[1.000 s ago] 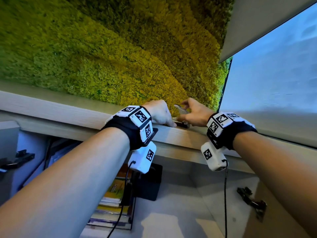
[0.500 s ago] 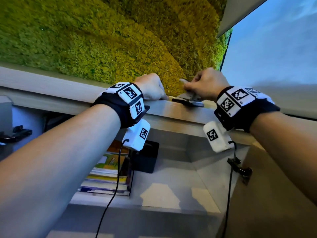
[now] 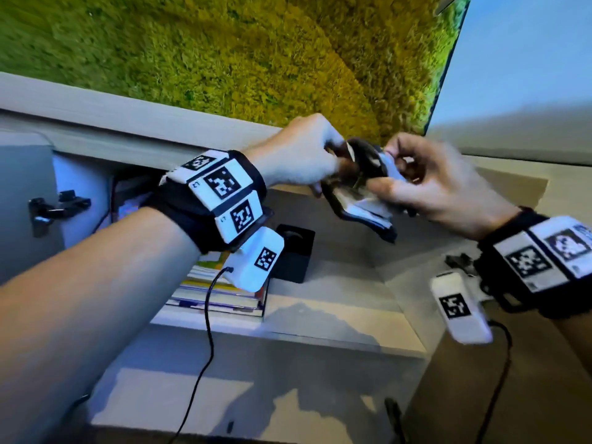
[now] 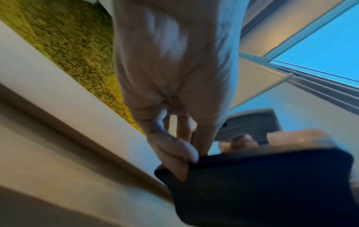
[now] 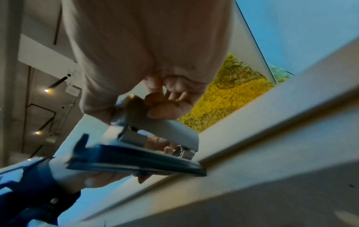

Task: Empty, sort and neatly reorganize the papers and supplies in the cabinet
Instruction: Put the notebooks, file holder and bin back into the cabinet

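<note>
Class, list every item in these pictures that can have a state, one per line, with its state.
hole punch: lifted off the cabinet top, held in both hands
left hand: grips the punch's dark base
right hand: grips its grey lever
cabinet door: open
books: stacked flat on the shelf

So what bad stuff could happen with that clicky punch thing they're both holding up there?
The hole punch hangs off the cabinet top, gripped by the left hand at one end and the right hand at its grey lever. Fingers curl right by the lever, so squeezing it might pinch them. If either grip slips, it could drop onto the shelf by the stacked books.
</note>
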